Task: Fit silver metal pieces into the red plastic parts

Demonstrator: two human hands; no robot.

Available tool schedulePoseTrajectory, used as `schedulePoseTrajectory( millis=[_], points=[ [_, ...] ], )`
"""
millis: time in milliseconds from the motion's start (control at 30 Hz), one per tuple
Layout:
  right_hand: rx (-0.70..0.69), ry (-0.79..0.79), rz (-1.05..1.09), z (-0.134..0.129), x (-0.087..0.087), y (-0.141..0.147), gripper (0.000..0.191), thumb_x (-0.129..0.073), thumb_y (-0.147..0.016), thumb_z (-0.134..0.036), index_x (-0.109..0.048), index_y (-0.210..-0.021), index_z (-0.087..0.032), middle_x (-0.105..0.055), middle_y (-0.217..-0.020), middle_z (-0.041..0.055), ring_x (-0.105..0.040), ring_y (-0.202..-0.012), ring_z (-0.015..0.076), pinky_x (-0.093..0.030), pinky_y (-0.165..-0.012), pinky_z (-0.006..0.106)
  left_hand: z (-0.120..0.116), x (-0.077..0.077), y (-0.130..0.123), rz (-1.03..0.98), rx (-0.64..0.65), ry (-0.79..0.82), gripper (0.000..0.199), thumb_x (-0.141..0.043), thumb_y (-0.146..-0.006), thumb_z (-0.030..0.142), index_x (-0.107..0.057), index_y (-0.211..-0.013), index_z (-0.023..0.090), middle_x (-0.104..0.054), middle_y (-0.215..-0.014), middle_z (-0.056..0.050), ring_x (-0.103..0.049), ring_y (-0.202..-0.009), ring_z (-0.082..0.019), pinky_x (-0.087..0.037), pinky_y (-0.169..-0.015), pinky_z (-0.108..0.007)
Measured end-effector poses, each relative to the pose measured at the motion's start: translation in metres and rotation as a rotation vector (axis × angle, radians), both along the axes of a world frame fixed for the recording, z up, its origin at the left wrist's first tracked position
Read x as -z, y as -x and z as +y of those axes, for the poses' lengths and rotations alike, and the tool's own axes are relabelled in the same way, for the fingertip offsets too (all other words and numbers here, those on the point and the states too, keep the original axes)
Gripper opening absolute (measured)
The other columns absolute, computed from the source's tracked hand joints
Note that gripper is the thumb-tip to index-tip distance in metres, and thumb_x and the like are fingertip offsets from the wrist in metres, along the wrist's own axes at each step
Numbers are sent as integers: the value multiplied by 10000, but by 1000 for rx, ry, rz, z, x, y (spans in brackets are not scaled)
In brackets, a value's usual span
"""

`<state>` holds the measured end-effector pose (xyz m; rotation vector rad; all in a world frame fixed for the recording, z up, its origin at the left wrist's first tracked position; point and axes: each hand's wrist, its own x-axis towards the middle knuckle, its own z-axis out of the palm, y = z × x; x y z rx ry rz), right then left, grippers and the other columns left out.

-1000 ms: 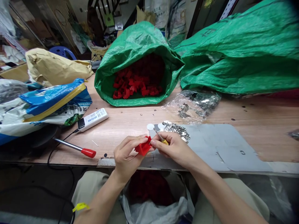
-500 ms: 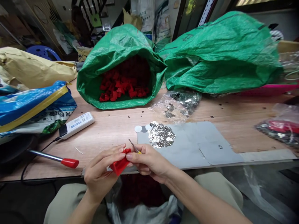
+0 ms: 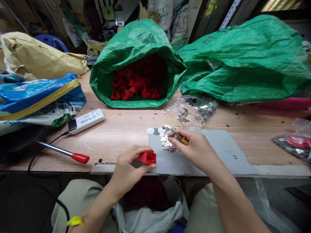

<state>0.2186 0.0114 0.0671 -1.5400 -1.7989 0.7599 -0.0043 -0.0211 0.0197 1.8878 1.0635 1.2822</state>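
Away from the red plastic piece [image 3: 147, 157], the right hand [image 3: 191, 144] has moved over to the pile of small silvery metal pieces [image 3: 167, 142], while the left hand [image 3: 130, 163] is still holding the red piece. Its thumb is pressing from below and its other fingers are closing around the top and the far left side, so the piece is sitting clamped between them, with its hollow, open side facing right. Near the table's front edge, the red piece is hovering just beside the left end of a flat grey mat [image 3: 209, 155]. The right hand's thumb and forefinger are reaching close together at the pile, and the hand is gripping a small yellow-handled tool [image 3: 184, 140]; whether the tips are pinching a metal piece, one cannot tell. Behind the pile, a clear plastic bag [image 3: 194, 111] of metal bits is lying on the wooden table [image 3: 116, 129], and farther back a green sack [image 3: 141, 35] is gaping open, showing many red pieces [image 3: 133, 85].
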Motion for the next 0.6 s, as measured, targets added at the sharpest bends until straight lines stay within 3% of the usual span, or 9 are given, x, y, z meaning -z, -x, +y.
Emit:
schedulePoseTrajectory(
  millis=[67,133,300,400,600],
  points=[
    [-54,-18,-200,4,7,-7,130,-607,-886,-269,-703,-832,-201,-697,-783,33,-622,-703,190,-419,-628,283,0,8,-6,119,37,-109,353,-763,-808,176,-676,-1147,225,-762,-1055,-67,-735,-958,-205,-610,-851,-313],
    [-97,-29,-333,6,14,-5,112,-597,-887,-223,-691,-829,-205,-699,-857,45,-636,-774,208,-423,-667,293,0,14,-10,196,-5,-181,391,-753,-813,166,-651,-1185,231,-763,-1076,-67,-735,-973,-216,-607,-864,-332],
    [-131,-60,-451,6,21,7,104,-575,-882,-161,-643,-815,-202,-682,-883,53,-632,-789,206,-406,-654,283,3,13,-10,215,-86,-81,405,-782,-773,152,-649,-1146,236,-762,-1049,-42,-734,-917,-204,-601,-816,-309],
    [-119,-44,-424,7,17,6,118,-570,-863,-150,-618,-767,-201,-680,-801,41,-620,-729,199,-387,-620,280,4,10,-9,158,-93,28,347,-793,-756,159,-670,-1073,230,-759,-992,-21,-728,-855,-183,-592,-776,-285],
    [-139,35,-94,7,15,10,97,-609,-848,-218,-658,-765,-206,-699,-720,1,-627,-661,176,-417,-622,270,3,10,-6,47,-97,172,325,-812,-743,177,-680,-1036,228,-746,-1007,-14,-720,-897,-179,-574,-822,-284]
  ],
)
